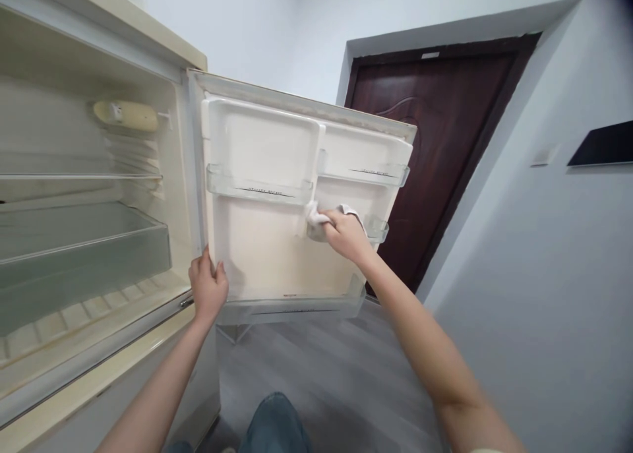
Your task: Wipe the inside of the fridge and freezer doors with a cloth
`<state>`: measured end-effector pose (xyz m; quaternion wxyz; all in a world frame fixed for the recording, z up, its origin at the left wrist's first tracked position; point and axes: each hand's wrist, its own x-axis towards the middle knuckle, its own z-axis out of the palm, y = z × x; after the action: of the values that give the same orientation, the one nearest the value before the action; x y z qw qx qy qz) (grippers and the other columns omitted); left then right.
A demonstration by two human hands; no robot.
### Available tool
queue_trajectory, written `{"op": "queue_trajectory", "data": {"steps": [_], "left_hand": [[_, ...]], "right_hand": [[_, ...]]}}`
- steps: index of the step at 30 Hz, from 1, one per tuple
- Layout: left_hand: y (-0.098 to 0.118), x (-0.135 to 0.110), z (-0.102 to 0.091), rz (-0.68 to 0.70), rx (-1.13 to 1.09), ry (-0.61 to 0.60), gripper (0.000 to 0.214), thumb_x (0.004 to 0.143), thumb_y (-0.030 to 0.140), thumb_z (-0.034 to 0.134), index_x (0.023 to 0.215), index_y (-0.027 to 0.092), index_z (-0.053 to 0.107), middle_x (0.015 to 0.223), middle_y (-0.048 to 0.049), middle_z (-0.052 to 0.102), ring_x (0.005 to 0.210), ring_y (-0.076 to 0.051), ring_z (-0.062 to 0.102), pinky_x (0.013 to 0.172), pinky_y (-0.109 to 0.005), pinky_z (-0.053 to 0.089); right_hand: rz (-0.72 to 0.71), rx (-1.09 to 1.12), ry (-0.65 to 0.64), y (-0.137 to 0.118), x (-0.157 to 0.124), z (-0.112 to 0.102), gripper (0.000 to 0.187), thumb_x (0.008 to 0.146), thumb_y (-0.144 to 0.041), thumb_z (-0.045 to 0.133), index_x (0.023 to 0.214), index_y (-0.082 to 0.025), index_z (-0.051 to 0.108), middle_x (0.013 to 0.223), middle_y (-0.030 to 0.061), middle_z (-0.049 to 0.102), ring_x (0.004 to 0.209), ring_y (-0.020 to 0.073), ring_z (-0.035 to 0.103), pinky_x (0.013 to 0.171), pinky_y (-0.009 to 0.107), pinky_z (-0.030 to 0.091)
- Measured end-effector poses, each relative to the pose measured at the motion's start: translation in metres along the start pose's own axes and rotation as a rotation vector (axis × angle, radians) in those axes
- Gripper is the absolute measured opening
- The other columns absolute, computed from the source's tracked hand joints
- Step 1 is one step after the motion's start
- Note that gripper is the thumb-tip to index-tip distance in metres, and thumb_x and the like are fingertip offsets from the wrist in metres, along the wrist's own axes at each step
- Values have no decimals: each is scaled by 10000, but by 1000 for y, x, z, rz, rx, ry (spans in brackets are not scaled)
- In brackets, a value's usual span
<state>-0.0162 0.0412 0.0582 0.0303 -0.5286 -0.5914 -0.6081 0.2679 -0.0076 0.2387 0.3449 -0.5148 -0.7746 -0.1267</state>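
The refrigerator door (267, 242) hangs wide open, its inner side with clear shelf bins facing me. My right hand (346, 234) is closed on a white cloth (316, 214), which touches the door liner near its middle divider, beside the small right-hand bin (376, 230). Part of the cloth is hidden by the hand. At the hinge side, my left hand (208, 283) grips the lower left edge of the door, thumb on the inner face and fingers around the edge. The lower door bin (297, 311) lies just to the right of that hand.
On the left is the refrigerator's interior, with a glass shelf (79, 175), a clear drawer (89, 262) and a yellowish lamp cover (126, 115). Behind the door stands a dark red room door (425, 110). A wall switch (544, 155) is at right. My knee (275, 423) shows below.
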Motion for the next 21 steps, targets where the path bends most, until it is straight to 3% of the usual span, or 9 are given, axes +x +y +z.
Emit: {"op": "queue_trajectory", "data": {"steps": [4,7,9,14,17,21], "left_hand": [[2,-1,-1,1,10,-6,633,852,322,459,1431,68,468,964,-150,575,1095,-364,531,1065,-554,446],[2,-1,-1,5,23,-8,632,855,319,461,1430,59,464,991,-165,587,1083,-364,539,1053,-560,456],[1,-1,-1,12,27,-7,631,856,316,459,1428,51,461,1035,-182,593,1086,-361,547,1047,-560,464],[-2,1,-2,26,27,-11,604,854,309,456,1393,40,491,1045,-191,601,1105,-366,556,1050,-566,467],[-4,1,-2,32,25,-13,595,853,317,456,1377,40,507,995,-171,594,1093,-364,556,1049,-564,468],[-7,2,-2,34,25,-10,619,853,326,459,1407,51,486,986,-158,579,1079,-361,557,1040,-561,476]], "right_hand": [[11,34,-64,10,-3,2,427,889,-168,440,1180,-207,750,1097,117,752,1051,270,669,969,374,484],[56,192,-17,15,4,-5,385,864,-159,441,1068,-203,764,1059,92,752,1021,244,659,951,359,476],[155,356,116,26,10,-17,301,858,-207,467,953,-174,751,948,74,744,923,227,649,884,353,482],[545,735,618,79,3,-64,119,741,-213,570,793,-155,660,741,17,635,682,158,550,675,303,450],[559,535,849,101,-18,-81,62,749,-215,557,713,-178,593,686,2,561,647,140,472,620,291,398],[327,167,995,105,-42,-85,191,867,-304,473,830,-190,622,749,23,588,702,158,489,668,302,403]]}}
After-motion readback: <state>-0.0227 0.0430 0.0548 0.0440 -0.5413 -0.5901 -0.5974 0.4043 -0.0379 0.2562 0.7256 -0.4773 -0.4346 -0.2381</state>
